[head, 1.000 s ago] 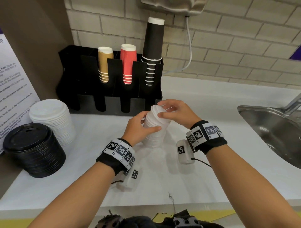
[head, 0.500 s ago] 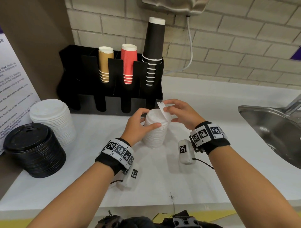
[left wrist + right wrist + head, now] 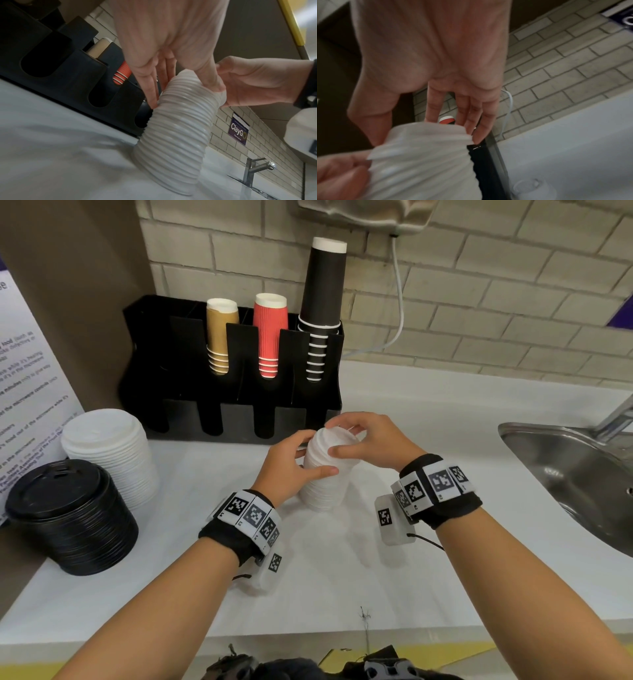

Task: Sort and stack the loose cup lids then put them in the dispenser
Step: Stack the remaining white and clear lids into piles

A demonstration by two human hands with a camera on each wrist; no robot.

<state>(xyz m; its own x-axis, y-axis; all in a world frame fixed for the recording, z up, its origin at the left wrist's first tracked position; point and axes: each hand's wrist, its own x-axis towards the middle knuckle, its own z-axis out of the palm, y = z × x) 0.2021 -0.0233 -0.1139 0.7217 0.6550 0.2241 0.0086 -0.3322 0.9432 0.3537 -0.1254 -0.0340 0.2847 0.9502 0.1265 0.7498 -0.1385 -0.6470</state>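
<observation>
While the stack of white lids (image 3: pixel 323 474) stands on the white counter (image 3: pixel 342 577) just in front of the black cup dispenser (image 3: pixel 236 412), both hands are clamped on it. Left hand (image 3: pixel 291 465) grips the upper side, thumb on the near face. Right hand (image 3: pixel 370 441) is cupped over the top lid, fingers curled round its rim. Further left: wider white lid stack (image 3: pixel 109 453) and black lid stack (image 3: pixel 68 515), touching. Steel sink (image 3: pixel 575 474) on the right.

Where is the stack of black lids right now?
In the head view, the stack of black lids stands at the counter's far left, just in front of a wider stack of white lids, away from both hands.
</observation>
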